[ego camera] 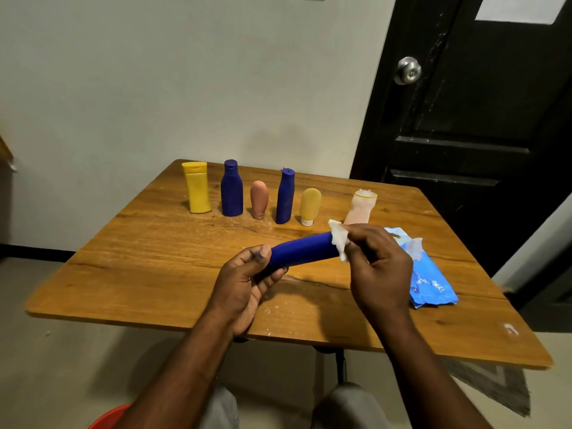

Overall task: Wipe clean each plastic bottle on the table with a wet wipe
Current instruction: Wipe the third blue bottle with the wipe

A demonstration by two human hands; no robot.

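1. Held blue bottle: lies nearly horizontal in the air above the near middle of the tabletop, gripped at both ends and touching no surface.
2. Left hand: fingers curled round the bottle's nearer, left end, thumb laid across the top.
3. Right hand: fingers pinching a crumpled white wet wipe against the bottle's far, right end. The wipe wraps that end, and part of it sticks up above the fingers.
4. Row of six containers standing well apart from the hands, along the far part of the tabletop, left to right:
   - yellow bottle, upright;
   - tall blue bottle, upright;
   - brownish-pink tube, standing on its cap;
   - slanted blue bottle, upright;
   - pale yellow tube, standing on its white cap;
   - pale pink bottle, partly hidden behind the right hand.
5. Blue wipe pack: lies flat on the tabletop just right of the right hand, with a white sheet protruding from its top opening.
6. Surroundings: a black door with a round metal knob stands behind the table at right. A red object shows at the lower left edge; what it is cannot be told.
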